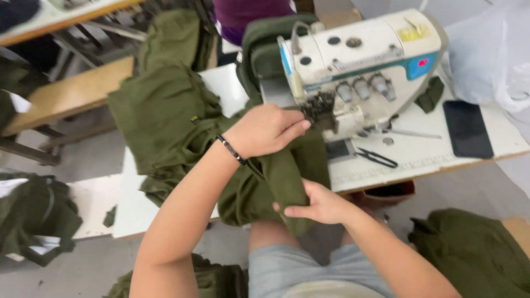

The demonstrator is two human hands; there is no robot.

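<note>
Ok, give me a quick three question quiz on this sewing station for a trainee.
1. True or false: the left hand rests flat on the green fabric by the sewing machine.
2. What does the right hand pinch? A) thread snips B) green fabric C) black phone
3. What lies on the table just right of the presser area?

Key: 1 true. 2 B. 3 the black thread snips.

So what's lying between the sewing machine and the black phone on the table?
In the head view, small black thread snips and bare white table lie between the sewing machine and the phone.
</note>
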